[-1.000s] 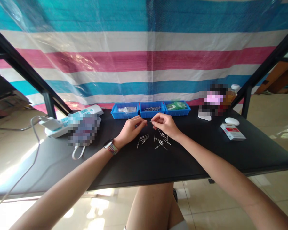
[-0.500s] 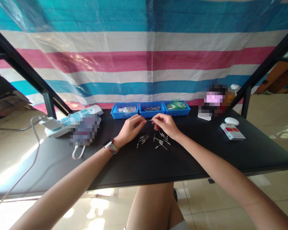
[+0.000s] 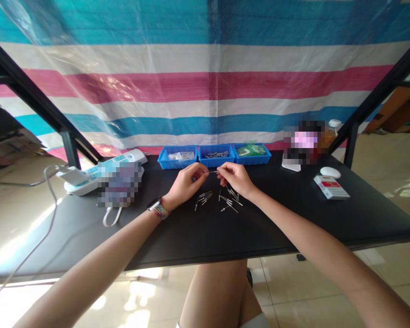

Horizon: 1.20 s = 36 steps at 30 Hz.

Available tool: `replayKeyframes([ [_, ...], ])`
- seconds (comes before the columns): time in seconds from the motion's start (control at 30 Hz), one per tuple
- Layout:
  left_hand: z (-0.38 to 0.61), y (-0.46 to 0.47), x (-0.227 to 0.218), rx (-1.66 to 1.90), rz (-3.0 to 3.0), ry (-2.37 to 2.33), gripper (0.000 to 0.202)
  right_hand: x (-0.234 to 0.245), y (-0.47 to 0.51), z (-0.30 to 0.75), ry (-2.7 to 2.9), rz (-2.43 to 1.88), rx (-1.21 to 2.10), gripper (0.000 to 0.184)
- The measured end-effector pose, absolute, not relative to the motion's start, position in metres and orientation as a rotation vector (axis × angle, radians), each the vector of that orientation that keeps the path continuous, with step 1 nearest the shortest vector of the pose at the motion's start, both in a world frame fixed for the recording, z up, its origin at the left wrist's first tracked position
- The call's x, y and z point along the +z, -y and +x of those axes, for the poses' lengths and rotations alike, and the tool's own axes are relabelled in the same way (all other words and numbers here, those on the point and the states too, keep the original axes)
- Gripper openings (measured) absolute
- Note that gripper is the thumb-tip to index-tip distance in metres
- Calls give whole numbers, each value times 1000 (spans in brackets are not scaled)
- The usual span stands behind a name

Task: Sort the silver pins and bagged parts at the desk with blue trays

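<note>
My left hand (image 3: 186,184) and my right hand (image 3: 235,177) meet over the black table (image 3: 294,214), fingertips pinched. Between them runs a thin metal pin (image 3: 212,172), held at both ends; whether the left fingers hold a further small part I cannot make out. Just below the hands lie several loose metal pins (image 3: 222,199) scattered on the table. A bracelet and a watch band sit on my left wrist (image 3: 159,209).
Three blue trays (image 3: 214,156) stand at the back edge: clear bags, metal pins, green parts. At the left lie a white power strip (image 3: 89,175) with a cable and a blurred object. At the right are a red-white box (image 3: 330,187), a white mouse (image 3: 330,172) and a bottle.
Almost nothing has moved. Both hands stay pinched on the pin, with only a slight shift of the fingertips.
</note>
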<state>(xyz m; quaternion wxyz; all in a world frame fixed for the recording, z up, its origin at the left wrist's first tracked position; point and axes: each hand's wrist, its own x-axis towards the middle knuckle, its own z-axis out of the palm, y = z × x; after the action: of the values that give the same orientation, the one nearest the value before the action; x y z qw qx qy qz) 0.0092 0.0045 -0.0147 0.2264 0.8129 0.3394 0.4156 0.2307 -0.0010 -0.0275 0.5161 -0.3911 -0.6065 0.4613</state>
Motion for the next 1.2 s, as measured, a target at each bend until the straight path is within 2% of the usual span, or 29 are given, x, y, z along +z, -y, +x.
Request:
replayKeyframes([
  [0.4, 8, -7, -16, 1126, 2287, -987, 38, -22, 6, 229, 1417, -899, 1123, 40],
  [0.7, 9, -4, -15, 1137, 2222, -960, 23, -25, 3, 230, 1441, -906, 1124, 48],
  [1.0, 10, -4, -13, 1138, 2268, -997, 29, -21, 7, 229, 1399, -892, 1162, 40],
  [1.2, 8, -4, -15, 1098, 2184, -989, 27, -11, -15, 239, 1343, -978, 887, 36],
])
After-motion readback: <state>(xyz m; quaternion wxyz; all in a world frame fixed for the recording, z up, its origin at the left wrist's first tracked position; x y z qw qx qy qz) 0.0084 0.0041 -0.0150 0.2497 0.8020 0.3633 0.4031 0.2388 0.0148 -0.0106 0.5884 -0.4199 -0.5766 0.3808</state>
